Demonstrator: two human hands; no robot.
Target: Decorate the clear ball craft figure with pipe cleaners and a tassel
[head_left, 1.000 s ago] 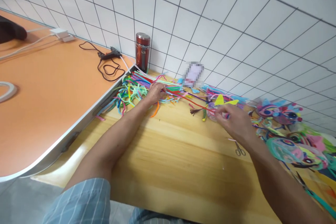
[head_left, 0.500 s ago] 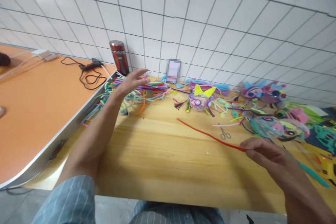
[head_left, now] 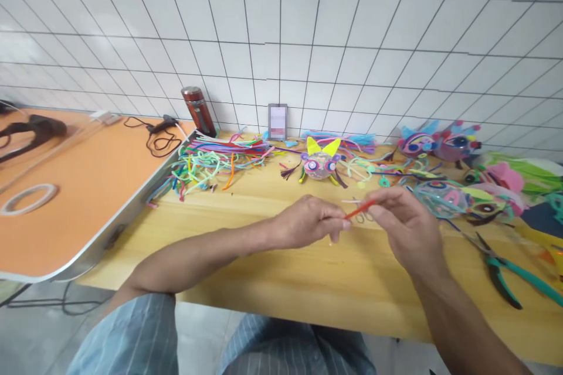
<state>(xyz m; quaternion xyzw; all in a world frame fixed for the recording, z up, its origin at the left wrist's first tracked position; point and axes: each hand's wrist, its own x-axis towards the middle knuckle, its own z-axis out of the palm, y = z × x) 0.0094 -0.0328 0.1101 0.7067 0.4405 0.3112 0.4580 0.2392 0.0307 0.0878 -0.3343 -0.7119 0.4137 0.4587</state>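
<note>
A short stretch of red pipe cleaner point(head_left: 359, 210) shows between my two hands, above the middle of the table. My left hand point(head_left: 310, 222) is closed on its left end, and my right hand point(head_left: 407, 225) pinches the other end between thumb and fingers. Partly hidden behind the pipe cleaner lie small scissors point(head_left: 365, 218). Beyond my hands sits a round clear figure point(head_left: 320, 167) with yellow ears and button-like eyes. The rest of the red length is hidden by my hands.
Loose pipe cleaners point(head_left: 202, 167) lie heaped at the back left, near a red-brown thermos point(head_left: 200, 111). A phone point(head_left: 277, 122) leans on the tiled wall. Decorated figures point(head_left: 457, 140) stand at the back right. Green-handled pliers point(head_left: 505, 266) lie right of my right hand.
My left hand has come from above the pipe cleaner heap to the middle and now grips the red pipe cleaner. My right hand has moved left and up with it. The view has shifted.
</note>
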